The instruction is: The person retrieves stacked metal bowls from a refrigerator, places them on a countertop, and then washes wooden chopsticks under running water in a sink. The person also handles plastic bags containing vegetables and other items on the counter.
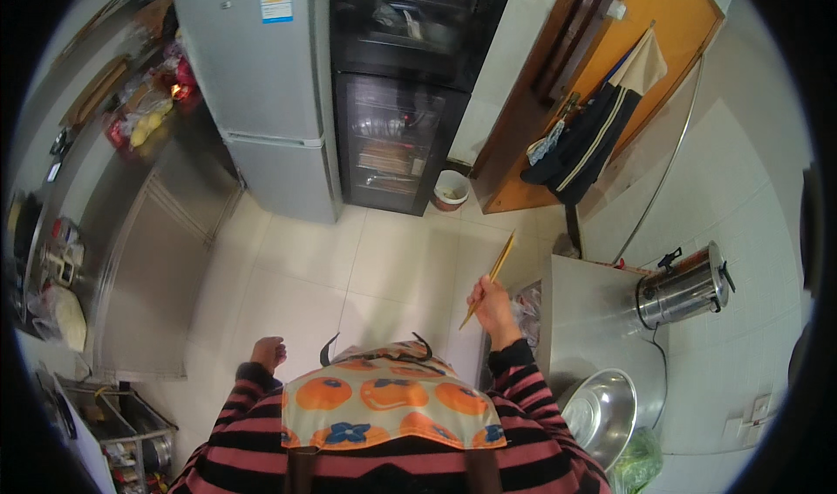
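A pair of chopsticks (pixel 502 258), yellowish and slender, is in my right hand (pixel 492 305), with the fingers closed around them. Their longer end points up and away from me, above the tiled floor. My left hand (pixel 268 353) hangs at the left of my body, its fingers curled, and nothing can be seen in it. Between both arms lies the apron (pixel 392 396) with an orange fruit print, worn over a striped top.
Ahead stand a grey refrigerator (pixel 261 69) and a black glass-door cabinet (pixel 392 134), with a white bucket (pixel 451 190) beside it. At right, a metal counter (pixel 588 311) bears a steel urn (pixel 683 288) and a steel basin (pixel 605 415). A wire rack (pixel 137 422) is at lower left.
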Available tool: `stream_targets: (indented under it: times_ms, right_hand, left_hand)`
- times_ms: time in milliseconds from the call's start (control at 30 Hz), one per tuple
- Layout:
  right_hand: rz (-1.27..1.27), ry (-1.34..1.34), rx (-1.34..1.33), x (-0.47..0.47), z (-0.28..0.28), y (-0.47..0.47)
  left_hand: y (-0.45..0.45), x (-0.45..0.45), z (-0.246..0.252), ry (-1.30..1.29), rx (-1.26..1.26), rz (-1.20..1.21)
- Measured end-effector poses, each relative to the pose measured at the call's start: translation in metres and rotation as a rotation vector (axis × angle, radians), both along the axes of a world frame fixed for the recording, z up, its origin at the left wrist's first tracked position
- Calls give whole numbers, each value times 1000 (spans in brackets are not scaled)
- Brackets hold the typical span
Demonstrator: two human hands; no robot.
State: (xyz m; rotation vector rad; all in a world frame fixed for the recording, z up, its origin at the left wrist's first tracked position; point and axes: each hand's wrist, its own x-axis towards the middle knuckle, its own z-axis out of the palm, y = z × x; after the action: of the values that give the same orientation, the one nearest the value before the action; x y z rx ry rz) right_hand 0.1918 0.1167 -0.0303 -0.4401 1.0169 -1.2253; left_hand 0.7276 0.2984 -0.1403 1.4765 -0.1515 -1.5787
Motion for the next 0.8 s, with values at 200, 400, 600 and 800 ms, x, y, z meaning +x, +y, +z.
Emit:
stream_targets:
  times_ms: [200,400,600,800]
  right_hand:
    - [-17,14,-18,-15,20,-152]
    - [9,-5,-153,-30,14,-357]
    - [-35,-61,-184,-25,6,-540]
    - [-100,21,-145,-5,-10,-626]
  left_hand:
    - [-114,-21,22,-126,68,-25]
    - [-163,-40,28,-163,121,-30]
    - [-172,-64,35,-587,-121,-303]
    - [-194,-93,35,-744,-121,-375]
